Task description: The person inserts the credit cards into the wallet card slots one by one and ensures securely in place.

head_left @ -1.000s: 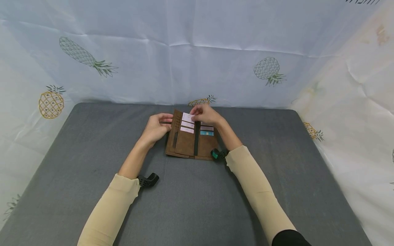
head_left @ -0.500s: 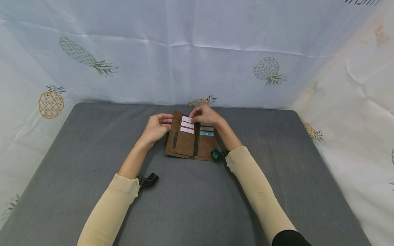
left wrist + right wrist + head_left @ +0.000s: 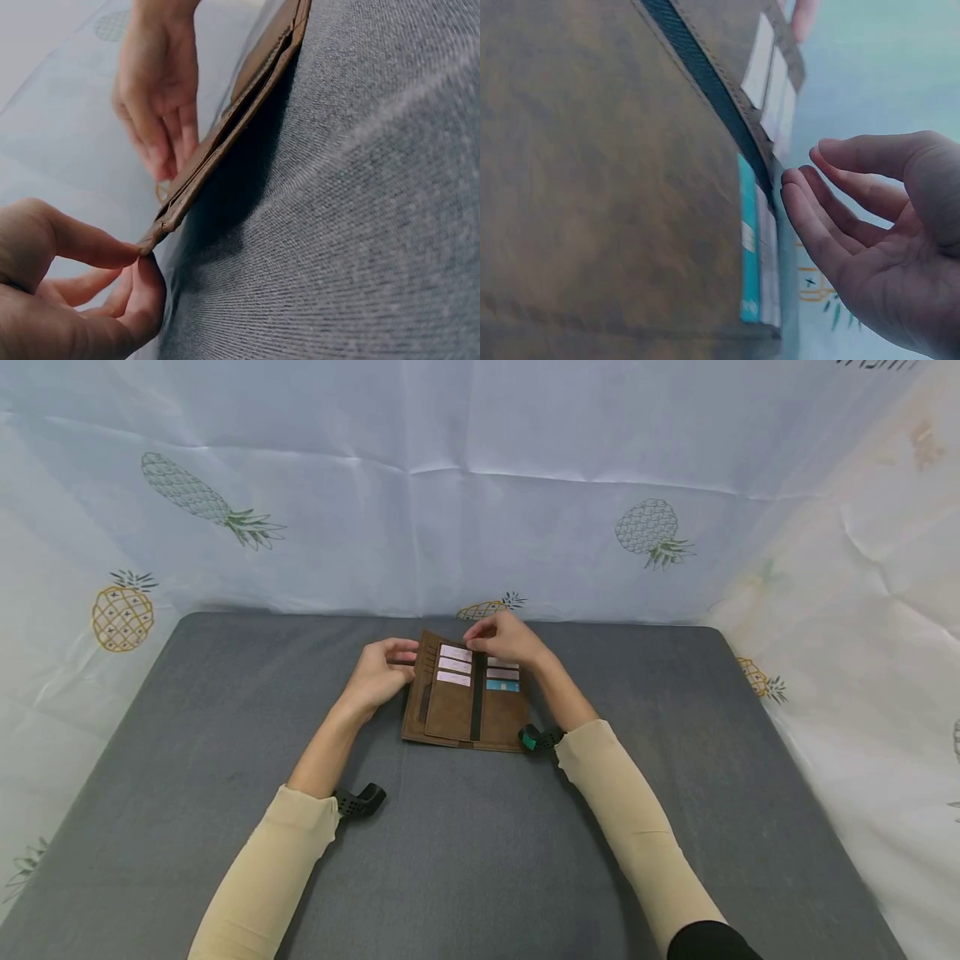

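Note:
A brown bifold wallet (image 3: 450, 718) lies spread open at the back middle of the table. Three pale cards (image 3: 454, 665) show in its left slots. On the right side, a blue card (image 3: 502, 686) sits below two pale ones, also seen edge-on as the blue card (image 3: 748, 240) in the right wrist view. My left hand (image 3: 377, 675) pinches the wallet's left edge between thumb and fingers, raising it off the cloth in the left wrist view. Above the cards, my right hand (image 3: 900, 217) holds nothing; its loosely bent fingers stand just apart from the wallet's top.
Grey cloth covers the table (image 3: 480, 843). A white pineapple-print sheet (image 3: 337, 527) hangs behind it and along both sides. Each wrist carries a black camera mount; the right mount (image 3: 540, 739) overlaps the wallet's lower right corner.
The top left card has gone down into its slot under the right hand's fingers. That hand has since let go and shifted slightly right. The left hand keeps its hold on the wallet.

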Demonstrator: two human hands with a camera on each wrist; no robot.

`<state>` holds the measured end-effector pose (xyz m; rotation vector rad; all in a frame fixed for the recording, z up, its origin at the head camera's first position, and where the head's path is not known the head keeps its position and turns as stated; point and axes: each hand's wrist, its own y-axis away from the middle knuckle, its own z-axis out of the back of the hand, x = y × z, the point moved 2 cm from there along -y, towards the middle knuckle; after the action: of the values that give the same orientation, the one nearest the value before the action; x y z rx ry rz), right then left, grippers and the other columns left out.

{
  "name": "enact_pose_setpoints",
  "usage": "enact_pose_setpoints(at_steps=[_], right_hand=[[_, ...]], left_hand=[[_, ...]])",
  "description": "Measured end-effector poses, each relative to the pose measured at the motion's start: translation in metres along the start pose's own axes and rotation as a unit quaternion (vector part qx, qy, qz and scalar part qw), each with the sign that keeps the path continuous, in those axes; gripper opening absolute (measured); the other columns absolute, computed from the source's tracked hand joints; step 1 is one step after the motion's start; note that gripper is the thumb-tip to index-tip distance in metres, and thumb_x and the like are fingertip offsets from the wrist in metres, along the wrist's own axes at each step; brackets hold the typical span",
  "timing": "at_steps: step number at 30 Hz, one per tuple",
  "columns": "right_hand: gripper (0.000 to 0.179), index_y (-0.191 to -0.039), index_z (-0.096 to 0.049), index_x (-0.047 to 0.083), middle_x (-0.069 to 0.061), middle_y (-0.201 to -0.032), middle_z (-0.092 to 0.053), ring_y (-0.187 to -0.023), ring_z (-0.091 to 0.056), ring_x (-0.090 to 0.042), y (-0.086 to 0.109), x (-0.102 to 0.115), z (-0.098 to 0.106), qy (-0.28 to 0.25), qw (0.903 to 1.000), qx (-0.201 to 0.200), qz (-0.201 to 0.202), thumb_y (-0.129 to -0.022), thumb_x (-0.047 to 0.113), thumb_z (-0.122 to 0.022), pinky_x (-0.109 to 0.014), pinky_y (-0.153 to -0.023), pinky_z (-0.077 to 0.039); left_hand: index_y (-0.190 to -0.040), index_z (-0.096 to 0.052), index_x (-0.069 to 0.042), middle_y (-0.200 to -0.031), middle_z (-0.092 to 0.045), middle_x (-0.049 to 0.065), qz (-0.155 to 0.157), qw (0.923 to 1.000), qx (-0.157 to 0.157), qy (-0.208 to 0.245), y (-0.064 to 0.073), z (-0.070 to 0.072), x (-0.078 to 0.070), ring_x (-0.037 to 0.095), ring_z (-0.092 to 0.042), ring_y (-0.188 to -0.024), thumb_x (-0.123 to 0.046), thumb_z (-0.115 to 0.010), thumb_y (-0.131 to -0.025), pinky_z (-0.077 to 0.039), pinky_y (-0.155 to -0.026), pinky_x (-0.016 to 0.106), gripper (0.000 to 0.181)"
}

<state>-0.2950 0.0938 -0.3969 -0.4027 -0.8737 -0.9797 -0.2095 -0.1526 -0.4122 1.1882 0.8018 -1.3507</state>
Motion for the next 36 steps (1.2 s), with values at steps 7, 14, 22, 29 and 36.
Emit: enact_pose_setpoints(at_steps=[7, 14, 22, 29, 36], right_hand=[[0.030, -0.130, -0.073, -0.007, -0.024, -0.133, -0.073, -0.123, -0.071, -0.038, 0.016, -0.003, 0.023, -0.015, 0.9993, -0.032, -0.014, -0.109, 0.012, -0.065, -0.050, -0.109, -0.058], [0.030, -0.129, -0.072, -0.009, -0.026, -0.128, -0.073, -0.118, -0.072, -0.040, 0.040, -0.008, 0.045, -0.019, 0.9974, -0.067, -0.017, -0.107, 0.011, -0.066, -0.050, -0.104, -0.058], [0.027, -0.127, -0.075, -0.007, -0.025, -0.123, -0.076, -0.112, -0.076, -0.040, 0.033, -0.013, 0.021, 0.027, 0.9990, -0.034, 0.007, -0.108, 0.011, -0.065, -0.049, -0.100, -0.062], [0.023, -0.120, -0.080, 0.000, -0.019, -0.114, -0.081, -0.104, -0.076, -0.032, 0.012, -0.004, -0.012, 0.083, 0.9965, -0.005, 0.001, -0.106, 0.015, -0.071, -0.045, -0.095, -0.063], [0.016, -0.110, -0.082, 0.002, -0.018, -0.108, -0.081, -0.101, -0.076, -0.031, 0.012, -0.005, -0.010, 0.103, 0.9946, -0.007, 0.002, -0.103, 0.014, -0.073, -0.044, -0.093, -0.063]], left_hand=[[-0.158, -0.049, 0.001, -0.150, -0.055, 0.030, 0.007, 0.9998, 0.007, -0.019, 0.003, -0.002, 0.000, 0.046, -0.065, -0.133, 0.008, -0.053, -0.100, -0.060, -0.091, 0.035, 0.058], [-0.157, -0.049, 0.003, -0.148, -0.056, 0.031, 0.008, 0.9993, 0.012, -0.036, 0.002, -0.005, 0.006, 0.046, -0.068, -0.127, 0.008, -0.056, -0.099, -0.063, -0.087, 0.031, 0.059], [-0.158, -0.048, 0.002, -0.147, -0.056, 0.030, 0.012, 0.9987, 0.011, -0.048, 0.003, -0.003, 0.008, 0.045, -0.068, -0.128, 0.008, -0.056, -0.099, -0.064, -0.090, 0.033, 0.059], [-0.158, -0.048, 0.004, -0.148, -0.056, 0.032, 0.008, 0.9991, 0.025, -0.035, 0.002, -0.006, 0.007, 0.047, -0.066, -0.130, 0.007, -0.057, -0.099, -0.063, -0.088, 0.030, 0.059], [-0.156, -0.050, 0.004, -0.145, -0.057, 0.031, 0.003, 0.9991, 0.025, -0.033, 0.000, -0.011, 0.002, 0.046, -0.068, -0.126, 0.008, -0.057, -0.097, -0.062, -0.084, 0.027, 0.059]])
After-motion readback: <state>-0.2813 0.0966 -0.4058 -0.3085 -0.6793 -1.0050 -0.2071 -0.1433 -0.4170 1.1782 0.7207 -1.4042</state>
